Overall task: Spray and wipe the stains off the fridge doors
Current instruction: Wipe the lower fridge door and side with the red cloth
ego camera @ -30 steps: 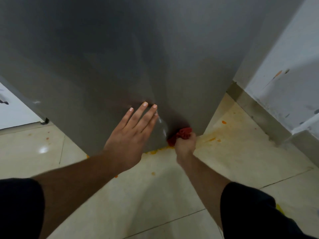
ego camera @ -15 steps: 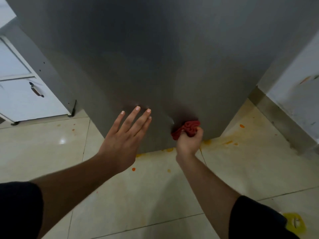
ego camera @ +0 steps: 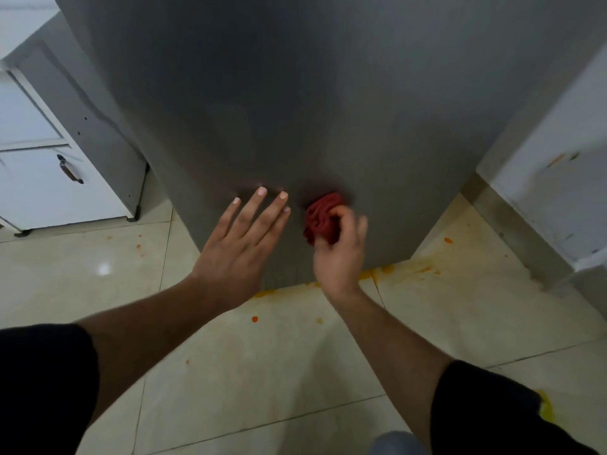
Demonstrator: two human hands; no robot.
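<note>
Fingers of my left hand (ego camera: 236, 254) lie flat, braced on the lower fridge door (ego camera: 328, 110); just beside it, my right hand (ego camera: 341, 254) grips the red cloth (ego camera: 320, 218) against the steel, nearer the bottom edge.

Dim, soft light; glare spot on floor tile (ego camera: 104, 269); right hand (ego camera: 340, 254) motion-blurred.

A home kitchen: grey fridge (ego camera: 328, 110), white cabinet drawers (ego camera: 49, 192), glossy tiled floor (ego camera: 262, 372).
</note>
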